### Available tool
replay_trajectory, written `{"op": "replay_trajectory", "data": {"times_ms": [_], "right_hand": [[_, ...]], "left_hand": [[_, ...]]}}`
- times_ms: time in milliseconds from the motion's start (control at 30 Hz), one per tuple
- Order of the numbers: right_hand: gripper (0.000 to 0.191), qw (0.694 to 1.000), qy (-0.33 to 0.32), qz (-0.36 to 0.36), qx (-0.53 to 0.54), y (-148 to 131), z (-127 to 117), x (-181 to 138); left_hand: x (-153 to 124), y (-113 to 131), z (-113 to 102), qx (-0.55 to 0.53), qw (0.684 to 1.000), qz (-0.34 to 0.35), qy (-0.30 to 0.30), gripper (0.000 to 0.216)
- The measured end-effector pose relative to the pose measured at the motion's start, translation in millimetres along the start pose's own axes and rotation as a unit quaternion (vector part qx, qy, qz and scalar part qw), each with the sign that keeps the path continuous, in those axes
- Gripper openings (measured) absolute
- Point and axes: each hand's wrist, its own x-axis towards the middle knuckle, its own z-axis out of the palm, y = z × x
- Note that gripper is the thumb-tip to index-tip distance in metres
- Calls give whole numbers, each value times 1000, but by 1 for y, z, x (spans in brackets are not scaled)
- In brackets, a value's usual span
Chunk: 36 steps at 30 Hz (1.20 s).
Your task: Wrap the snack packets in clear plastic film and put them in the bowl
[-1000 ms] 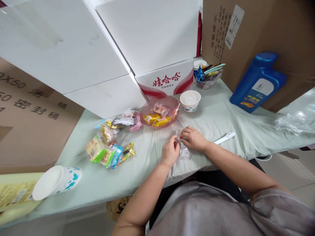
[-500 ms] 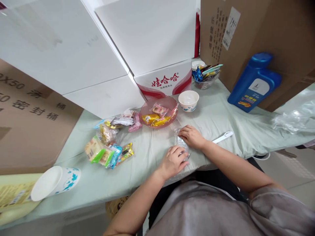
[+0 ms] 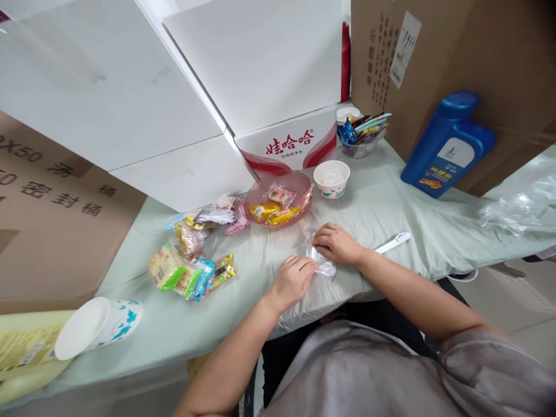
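The bench (image 3: 254, 284) crossed the frame, the pink bowl (image 3: 255, 198) near its centre. Just right of centre, the left hand (image 3: 292, 282) and right hand (image 3: 337, 243) had their fingers bunched; whether they pinched, I couldn't tell. The clear wrap (image 3: 324, 266) lay between them, right fingers over its upper part, left fingers at its lower left edge.
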Motion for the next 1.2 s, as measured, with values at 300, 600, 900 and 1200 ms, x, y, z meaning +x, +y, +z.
{"op": "replay_trajectory", "data": {"times_ms": [300,600,900,1200], "right_hand": [[25,991,110,58,49,8,5,1],[19,995,100,-22,4,-2,-2,1],[13,996,8,67,-60,-7,-1,2],[34,999,-15,12,-41,-7,7,-4]], "left_hand": [[53,-28,11,27,965,-260,4,21],[78,-24,16,140,931,-323,-96,24],[72,-33,15,169,899,-400,-55,23],[10,-32,17,123,953,-267,68,10]]}}
